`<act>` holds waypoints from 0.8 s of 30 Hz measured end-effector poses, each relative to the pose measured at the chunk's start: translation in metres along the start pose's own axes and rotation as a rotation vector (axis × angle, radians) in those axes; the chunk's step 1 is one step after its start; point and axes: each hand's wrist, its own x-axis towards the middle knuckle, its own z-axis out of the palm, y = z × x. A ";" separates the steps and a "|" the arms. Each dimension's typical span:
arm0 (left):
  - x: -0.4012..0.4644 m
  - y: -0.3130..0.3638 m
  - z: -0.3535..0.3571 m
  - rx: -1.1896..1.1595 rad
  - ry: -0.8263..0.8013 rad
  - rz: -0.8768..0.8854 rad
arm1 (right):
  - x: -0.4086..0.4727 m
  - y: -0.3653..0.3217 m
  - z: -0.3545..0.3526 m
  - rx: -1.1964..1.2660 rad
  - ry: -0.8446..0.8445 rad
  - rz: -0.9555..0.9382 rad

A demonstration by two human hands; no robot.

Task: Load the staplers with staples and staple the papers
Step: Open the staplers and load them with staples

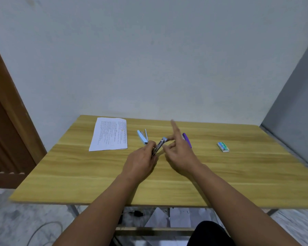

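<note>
My left hand [140,160] grips a small stapler [160,145] with a light blue tip, held tilted above the middle of the wooden table [78,183]. My right hand [180,151] hovers just right of it, index finger straight and pointing away, thumb and another finger near the stapler's tip; whether they touch it is blurred. A light blue stapler [142,136] lies hinged open behind my left hand. A purple stapler [187,139] lies partly hidden behind my right hand. A stack of printed papers [110,133] lies at the back left. A small green staple box [223,146] lies at the right.
The table stands against a pale wall, with a grey wall at the right and a brown door at the left. Under the table lie loose paper sheets [167,219], a black plug [138,213] and a cable on the marbled floor.
</note>
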 end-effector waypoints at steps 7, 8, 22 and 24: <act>0.002 -0.002 0.003 -0.024 -0.020 -0.034 | 0.007 0.008 -0.005 0.085 0.102 0.070; 0.002 -0.003 0.003 -0.022 -0.022 -0.037 | 0.007 0.009 -0.007 0.124 0.113 0.069; 0.004 -0.002 0.005 0.044 -0.013 -0.025 | 0.012 0.012 -0.014 -0.261 -0.033 -0.003; 0.006 -0.001 0.005 0.085 -0.030 0.006 | 0.013 0.007 -0.014 -0.252 0.016 -0.016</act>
